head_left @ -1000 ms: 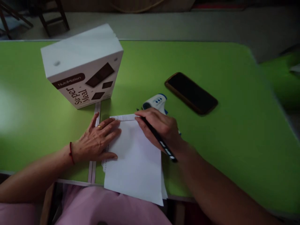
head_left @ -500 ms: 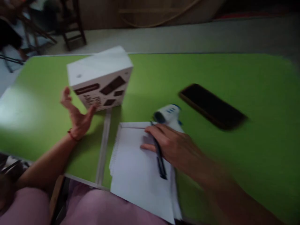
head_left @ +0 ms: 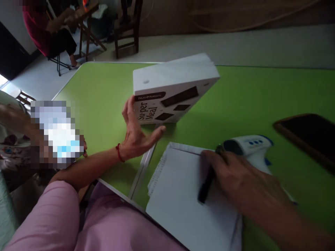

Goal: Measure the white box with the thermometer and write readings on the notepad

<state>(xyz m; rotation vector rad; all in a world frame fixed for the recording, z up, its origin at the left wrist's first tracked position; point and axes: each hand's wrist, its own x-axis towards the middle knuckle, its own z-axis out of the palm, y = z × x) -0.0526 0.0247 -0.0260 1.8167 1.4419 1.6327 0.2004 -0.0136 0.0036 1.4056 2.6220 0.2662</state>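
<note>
- Left hand [head_left: 134,134] is spread, palm up-turned, lifted beside one white box [head_left: 172,89]; contact with it cannot be told.
- Right hand [head_left: 246,179] is closed round one black pen [head_left: 206,184], resting on one white notepad [head_left: 193,198].
- One thermometer [head_left: 248,148] is seen just behind that hand, partly hidden by it.
- One phone [head_left: 309,137] is seen at the right edge of the green table [head_left: 104,94].
- One seated person [head_left: 43,31] is seen far left.

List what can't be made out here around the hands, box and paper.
- Head view: the pen tip is hidden under the right hand.
- The phone is cut off by the right edge.
- Small print on the box by the left hand is too small to read.
- Any writing on the paper is too dim to tell.
</note>
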